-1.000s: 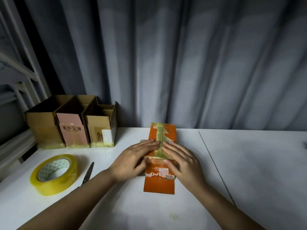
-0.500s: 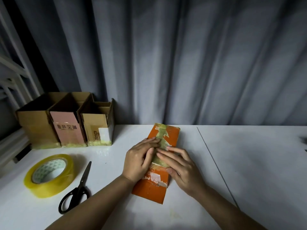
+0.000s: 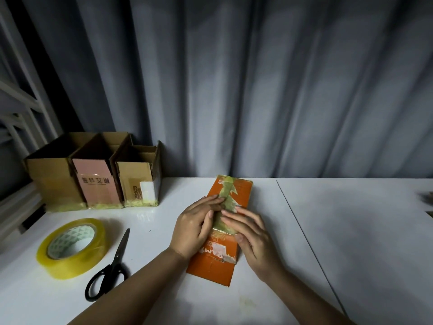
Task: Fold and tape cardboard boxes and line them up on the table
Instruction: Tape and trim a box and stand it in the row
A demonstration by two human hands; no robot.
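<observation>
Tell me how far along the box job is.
Done: three open boxes stand side by side at the table's back left, yellowish tape along their bottoms. In hand: the orange box lies flat, left hand and right hand pressing tape down its seam. Left: stand it in the row. Tape roll and scissors lie nearby.

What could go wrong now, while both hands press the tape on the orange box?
1. The tape strip looks wrinkled and torn along its edges, so it may not hold the seam.
2. The orange box lies skewed under the left hand and right hand; pressing may slide it on the table.
3. The scissors lie near the left forearm, which could bump them.
</observation>
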